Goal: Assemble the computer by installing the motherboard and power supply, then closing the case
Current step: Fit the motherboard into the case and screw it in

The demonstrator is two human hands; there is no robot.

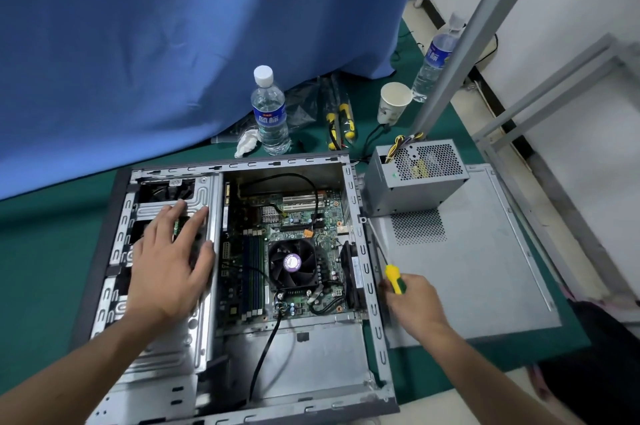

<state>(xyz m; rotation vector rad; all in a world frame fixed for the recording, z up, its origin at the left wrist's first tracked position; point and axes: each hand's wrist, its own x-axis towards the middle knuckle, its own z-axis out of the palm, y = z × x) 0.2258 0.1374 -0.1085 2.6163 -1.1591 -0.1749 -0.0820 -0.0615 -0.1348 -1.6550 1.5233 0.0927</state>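
The computer case point(367, 268) lies on its side on the green worktop point(52, 251), open side up, its grey metal frame lined with slots along the rims. The motherboard point(287, 251) sits flat inside the main bay, green, with a black round fan point(293, 263) near its middle, memory sticks to the left of the fan and white slots at the far end. The power supply point(414, 178), a grey box with a perforated face and coloured wires at its far end, stands outside the case on the detached side panel point(478, 268), which lies flat just right of the case.
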